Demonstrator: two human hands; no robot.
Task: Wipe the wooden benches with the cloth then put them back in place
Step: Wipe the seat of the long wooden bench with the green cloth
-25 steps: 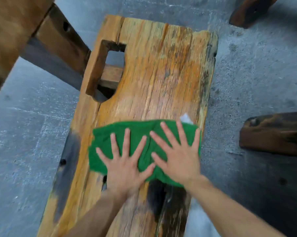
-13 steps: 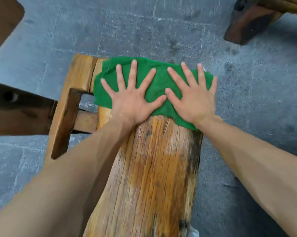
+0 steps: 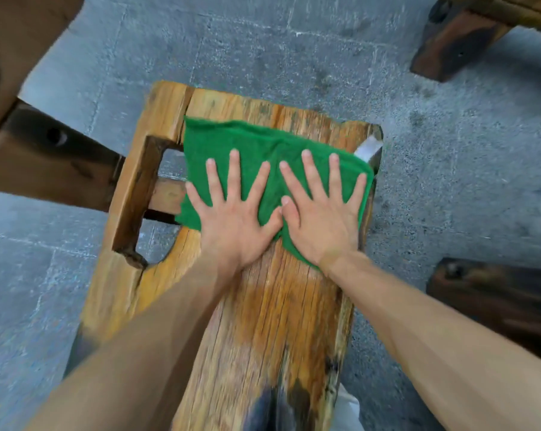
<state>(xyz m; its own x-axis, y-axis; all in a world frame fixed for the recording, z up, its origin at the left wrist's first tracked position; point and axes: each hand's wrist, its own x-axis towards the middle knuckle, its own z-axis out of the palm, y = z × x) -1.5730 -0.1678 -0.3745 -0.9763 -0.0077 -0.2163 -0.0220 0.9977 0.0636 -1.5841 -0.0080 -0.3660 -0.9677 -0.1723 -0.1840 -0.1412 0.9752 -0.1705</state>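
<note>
A long orange-brown wooden bench (image 3: 272, 312) runs away from me, with a rectangular hole near its far left corner. A green cloth (image 3: 263, 144) lies flat across the far part of its top, a little short of the far edge. My left hand (image 3: 235, 213) and my right hand (image 3: 322, 213) rest side by side on the cloth, palms down, fingers spread, thumbs touching. Both press the cloth against the wood. The bench's near end is hidden under my forearms.
The floor (image 3: 449, 197) is grey stone paving. A dark wooden beam (image 3: 48, 163) and a brown wooden top (image 3: 17, 42) stand at the left. Another bench's leg (image 3: 449, 42) is at the top right, and a dark wooden piece (image 3: 496, 300) lies at the right.
Both hands pushed the cloth from mid-bench to the far edge, then slid it back toward me a little, leaving a strip of wood bare beyond it.
</note>
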